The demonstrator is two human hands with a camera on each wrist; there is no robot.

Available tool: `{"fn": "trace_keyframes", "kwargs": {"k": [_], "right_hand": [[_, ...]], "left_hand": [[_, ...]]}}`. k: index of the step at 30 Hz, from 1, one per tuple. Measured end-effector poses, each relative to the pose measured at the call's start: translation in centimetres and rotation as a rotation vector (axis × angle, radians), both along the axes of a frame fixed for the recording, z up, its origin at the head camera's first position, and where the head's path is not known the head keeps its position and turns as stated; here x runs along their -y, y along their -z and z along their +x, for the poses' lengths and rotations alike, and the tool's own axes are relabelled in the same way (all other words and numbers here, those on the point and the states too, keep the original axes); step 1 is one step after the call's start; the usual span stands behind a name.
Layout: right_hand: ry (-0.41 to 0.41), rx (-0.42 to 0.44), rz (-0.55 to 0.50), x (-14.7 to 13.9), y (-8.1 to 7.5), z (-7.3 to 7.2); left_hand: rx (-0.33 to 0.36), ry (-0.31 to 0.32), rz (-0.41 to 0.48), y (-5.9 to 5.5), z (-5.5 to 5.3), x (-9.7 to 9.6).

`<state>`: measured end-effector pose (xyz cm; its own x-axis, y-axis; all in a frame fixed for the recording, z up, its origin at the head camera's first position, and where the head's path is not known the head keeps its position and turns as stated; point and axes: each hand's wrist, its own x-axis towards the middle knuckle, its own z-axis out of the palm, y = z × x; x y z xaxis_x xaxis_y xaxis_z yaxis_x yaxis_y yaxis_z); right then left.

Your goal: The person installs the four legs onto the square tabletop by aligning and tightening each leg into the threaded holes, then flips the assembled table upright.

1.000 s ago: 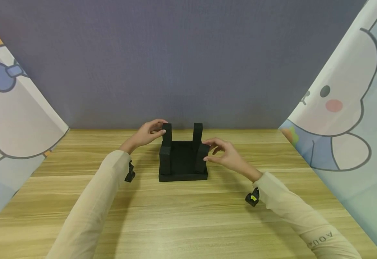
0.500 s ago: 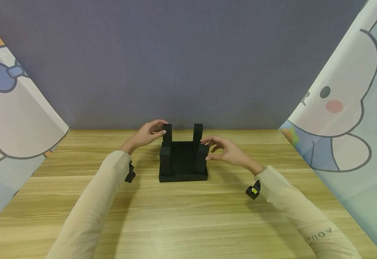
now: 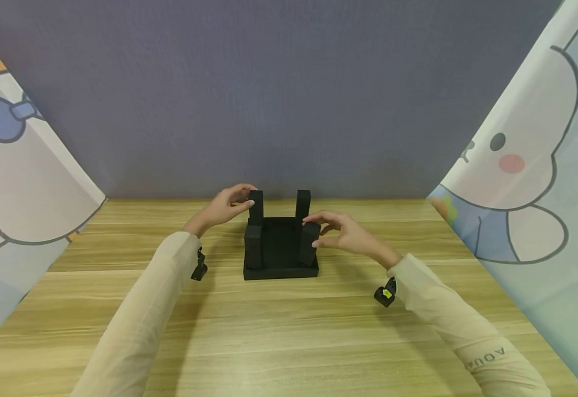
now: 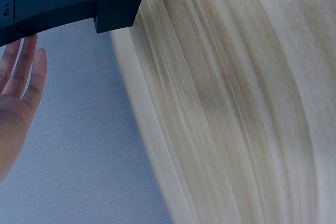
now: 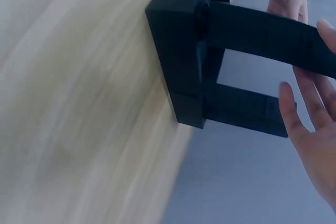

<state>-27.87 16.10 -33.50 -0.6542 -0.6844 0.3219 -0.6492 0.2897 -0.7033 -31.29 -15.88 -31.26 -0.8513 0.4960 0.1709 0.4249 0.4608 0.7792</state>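
Observation:
A black square tray-like base (image 3: 281, 273) sits on the table with black posts standing at its corners. My left hand (image 3: 224, 207) holds the back left post (image 3: 256, 212) near its top, thumb in front and fingers behind. Its fingers (image 4: 34, 80) show against a post marked with digits in the left wrist view. My right hand (image 3: 345, 231) pinches the upper part of the front right post (image 3: 308, 248), which leans slightly outward. In the right wrist view the right hand (image 5: 317, 145) has its thumb on one side of the post and fingers on the other.
The front left post (image 3: 253, 251) and back right post (image 3: 303, 207) stand untouched. A grey-blue wall (image 3: 269, 99) rises behind the wooden table (image 3: 279, 336). Cartoon-printed sheets (image 3: 517, 127) flank both sides. Small black devices (image 3: 385, 292) hang at both wrists.
My right hand first eased slightly away from the front right post, then came back with its thumb and fingers against it. The left hand has stayed on the back left post.

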Motion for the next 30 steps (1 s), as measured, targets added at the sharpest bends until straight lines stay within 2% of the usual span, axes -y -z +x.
{"fn": "trace_keyframes", "kwargs": {"k": [4,8,12,22,23,29,30], "right_hand": [[0.063,-0.023,-0.039,0.5,0.1,0.9],[0.104,-0.018,-0.071,1.0,-0.7,2.4],[0.114,-0.03,-0.074,1.2,-1.1,3.0],[0.049,-0.034,-0.009,-0.2,-0.1,0.3],[0.038,-0.03,-0.003,-0.3,-0.1,0.1],[0.005,-0.001,0.017,-0.4,-0.4,-0.1],[0.005,0.004,0.011,-0.3,-0.4,-0.1]], "left_hand": [[0.007,0.002,0.015,1.0,-1.0,0.3],[-0.008,-0.003,0.017,2.3,-2.3,0.7],[-0.029,-0.005,0.012,2.7,-2.7,0.9],[-0.036,-0.001,0.019,2.6,-2.6,0.9],[-0.029,0.001,0.018,2.3,-2.3,0.7],[-0.017,0.001,0.018,2.3,-2.4,0.8],[-0.023,0.0,0.019,2.6,-2.7,0.9]]}}
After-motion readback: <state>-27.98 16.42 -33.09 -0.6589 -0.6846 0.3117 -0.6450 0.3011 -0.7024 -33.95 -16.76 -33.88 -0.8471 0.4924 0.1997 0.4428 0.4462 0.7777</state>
